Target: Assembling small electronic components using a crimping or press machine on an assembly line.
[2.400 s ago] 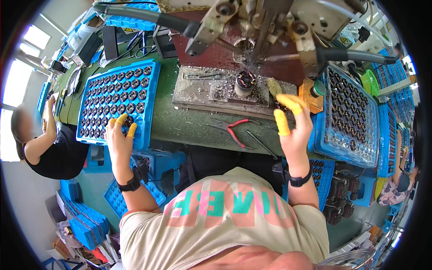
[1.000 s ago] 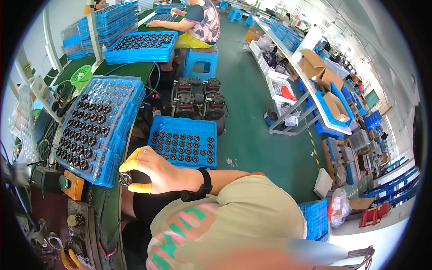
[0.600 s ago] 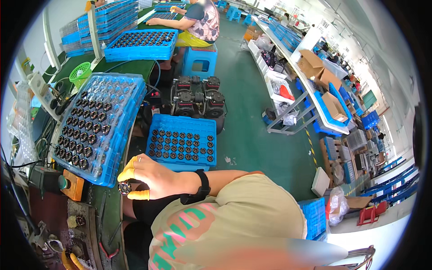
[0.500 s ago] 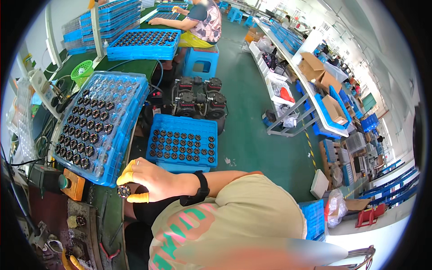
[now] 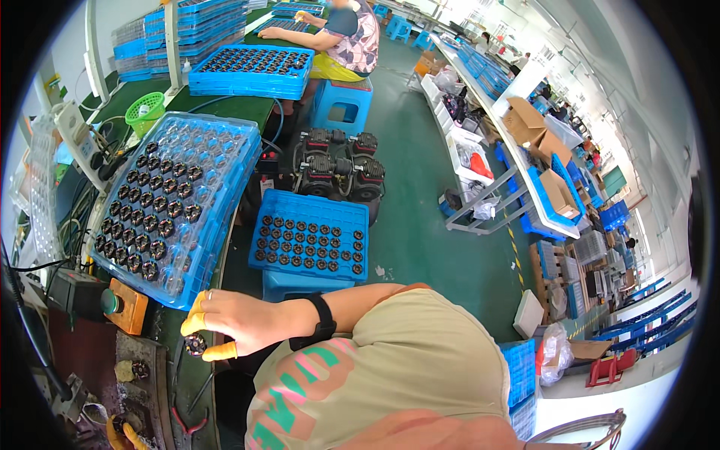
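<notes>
My right hand (image 5: 240,322), with yellow finger cots on the thumb and finger, pinches a small round motor stator (image 5: 196,344) with dark windings. It is over the bench edge, just below the near corner of a blue tray (image 5: 238,191). That tray holds a clear insert with many similar stators in its pockets. At the lower left edge, the yellow-tipped fingers of my left hand (image 5: 126,435) close about a dark part among metal fixtures; most of this hand is cut off. Close by, another stator (image 5: 140,369) lies on a worn metal block.
Red-handled pliers (image 5: 189,424) lie on the bench. An orange box with a green button (image 5: 124,306) stands beside the tray. A second blue tray (image 5: 309,202) of stators rests on a blue stool. Beyond are an air compressor (image 5: 337,169) and a seated co-worker (image 5: 349,37).
My right hand has moved down and slightly left with the stator, from beside the bench edge to over it. The view has shifted slightly. My left hand stays at the lower left.
</notes>
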